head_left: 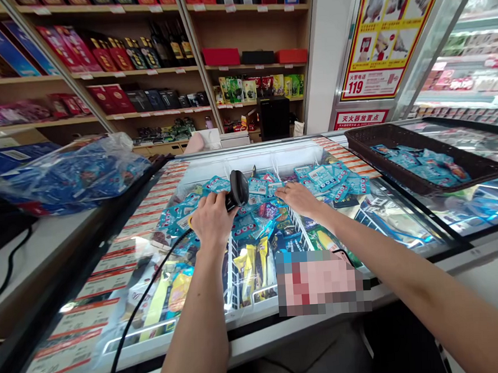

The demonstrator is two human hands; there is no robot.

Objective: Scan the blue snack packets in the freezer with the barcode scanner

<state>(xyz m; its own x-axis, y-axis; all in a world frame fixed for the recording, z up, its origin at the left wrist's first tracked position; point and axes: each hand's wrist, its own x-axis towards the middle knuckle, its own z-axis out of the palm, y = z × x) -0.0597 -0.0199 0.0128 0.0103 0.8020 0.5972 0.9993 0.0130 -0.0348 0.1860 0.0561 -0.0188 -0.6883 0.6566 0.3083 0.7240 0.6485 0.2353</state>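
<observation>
My left hand is wrapped round a black handheld barcode scanner, whose head is raised over small blue packets. From it a dark cord runs down toward the front edge. My right hand has its fingers bent and pressed together at the edge of a blue packet, just right of the scanner; the fingertips are partly hidden. Many more blue packets lie spread over the glass top of a freezer, on both sides of my hands.
A brown basket with blue packets stands at the right. At left, a clear plastic bag of packets rests on a counter. White wire dividers and wrapped ice creams show in the freezer. A blurred pink item lies at the front edge.
</observation>
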